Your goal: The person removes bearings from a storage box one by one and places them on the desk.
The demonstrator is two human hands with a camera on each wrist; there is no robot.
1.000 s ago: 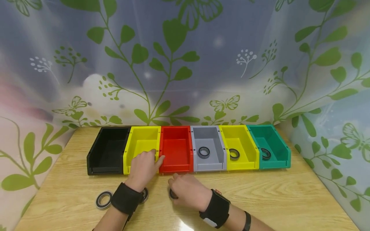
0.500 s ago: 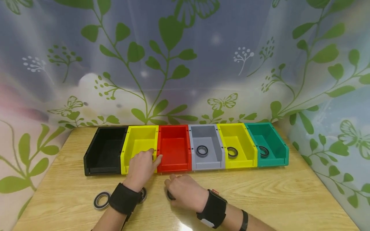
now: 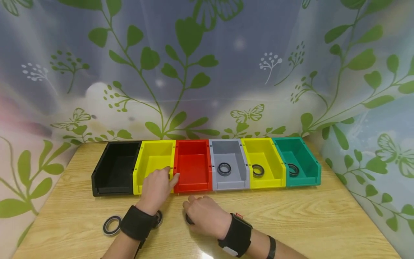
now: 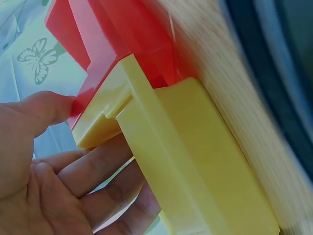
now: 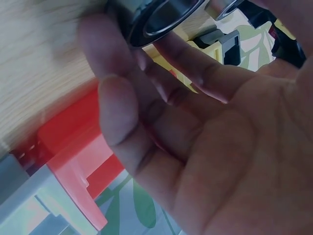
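Observation:
My left hand (image 3: 156,189) pinches the adjoining side walls of the left yellow bin (image 3: 158,147) and the red bin (image 3: 193,185). In the left wrist view its thumb lies against the red wall, with the other fingers on the yellow side. Low over the wooden table, in front of the red bin, my right hand (image 3: 208,217) holds a black-sealed ball bearing (image 5: 168,19) at its curled fingers, mostly hidden in the head view. One loose bearing (image 3: 112,225) lies left of the left wrist; another bearing (image 3: 158,218) is partly covered by the wrist strap.
A row of bins runs along the back of the table: a black bin (image 3: 98,187) at the left end, then yellow, red, grey (image 3: 231,185), yellow (image 3: 268,183) and green (image 3: 302,181). Single bearings sit in the grey, right yellow and green bins. A patterned curtain (image 3: 155,72) hangs behind.
The head view has shifted slightly, so everything appears a little further left. Both hands keep their places at the bin walls and the bearing.

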